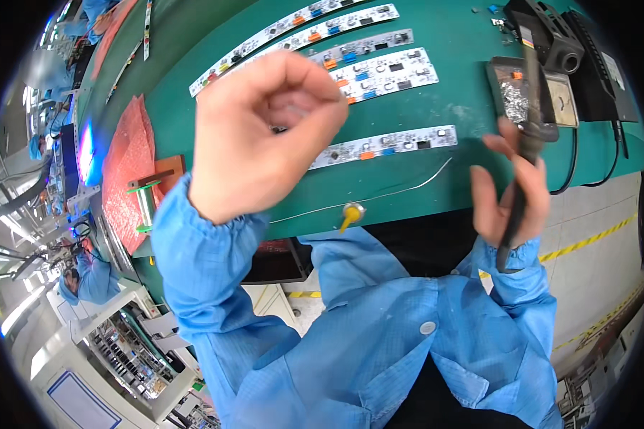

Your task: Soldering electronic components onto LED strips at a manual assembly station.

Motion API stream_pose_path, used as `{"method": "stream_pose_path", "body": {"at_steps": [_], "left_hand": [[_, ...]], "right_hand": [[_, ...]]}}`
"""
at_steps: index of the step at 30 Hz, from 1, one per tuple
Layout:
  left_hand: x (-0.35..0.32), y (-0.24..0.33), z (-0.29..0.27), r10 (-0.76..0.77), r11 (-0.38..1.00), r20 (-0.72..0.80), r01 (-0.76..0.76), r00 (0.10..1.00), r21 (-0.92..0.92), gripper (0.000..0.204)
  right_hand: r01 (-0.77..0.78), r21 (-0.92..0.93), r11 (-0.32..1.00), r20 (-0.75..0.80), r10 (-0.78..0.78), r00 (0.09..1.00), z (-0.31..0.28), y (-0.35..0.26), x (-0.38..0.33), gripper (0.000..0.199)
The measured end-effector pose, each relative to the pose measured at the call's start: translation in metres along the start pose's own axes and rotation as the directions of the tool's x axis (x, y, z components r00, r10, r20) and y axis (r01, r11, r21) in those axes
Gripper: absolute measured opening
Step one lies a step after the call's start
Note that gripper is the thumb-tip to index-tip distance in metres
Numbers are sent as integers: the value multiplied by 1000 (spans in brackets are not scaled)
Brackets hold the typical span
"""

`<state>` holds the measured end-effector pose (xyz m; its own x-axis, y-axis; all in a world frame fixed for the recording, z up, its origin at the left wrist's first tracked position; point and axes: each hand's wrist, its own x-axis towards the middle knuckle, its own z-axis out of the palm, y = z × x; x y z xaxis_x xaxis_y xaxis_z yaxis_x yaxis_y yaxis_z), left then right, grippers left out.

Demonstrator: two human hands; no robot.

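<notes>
My left hand (pixel 265 136) is raised over the circuit boards, thumb and fingertips curled together in a ring. What they pinch, if anything, does not show. Beneath and beside it lies a narrow white circuit board (pixel 401 143) with orange and blue parts, its left end hidden by the hand. At the right, my right hand (pixel 511 193) grips a dark soldering iron (pixel 516 207), blurred by motion, whose shaft points away past a metal tray (pixel 504 89). A thin solder wire (pixel 386 193) curves across the green mat between the hands.
Several more strip boards (pixel 386 75) lie in rows farther back. A solder spool (pixel 145 206) and pink bubble wrap (pixel 125 168) are at the left. A black iron stand (pixel 551 43) and cables sit at the right. A yellow-tipped stud (pixel 351 213) is at the mat's front edge.
</notes>
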<state>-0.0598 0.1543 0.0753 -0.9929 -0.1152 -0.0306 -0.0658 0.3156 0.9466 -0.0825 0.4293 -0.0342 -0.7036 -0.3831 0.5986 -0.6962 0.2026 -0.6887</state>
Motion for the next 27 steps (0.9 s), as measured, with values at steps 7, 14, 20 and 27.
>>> {"method": "stream_pose_path", "body": {"at_steps": [7,14,20,27], "left_hand": [[-38,-49,-19,39,995,93,-48,995,90,20],[-33,-50,-17,107,955,215,-160,971,248,20],[-23,-52,-11,204,923,320,-290,925,251,19],[-21,-53,-7,138,937,380,-245,915,250,18]], "right_hand": [[-47,-223,974,75,66,995,34,-12,25,49],[82,-71,994,179,-68,982,24,-4,8,52],[-136,63,989,194,122,973,13,-12,-2,45],[-244,150,958,281,195,940,5,-10,-8,48]]}}
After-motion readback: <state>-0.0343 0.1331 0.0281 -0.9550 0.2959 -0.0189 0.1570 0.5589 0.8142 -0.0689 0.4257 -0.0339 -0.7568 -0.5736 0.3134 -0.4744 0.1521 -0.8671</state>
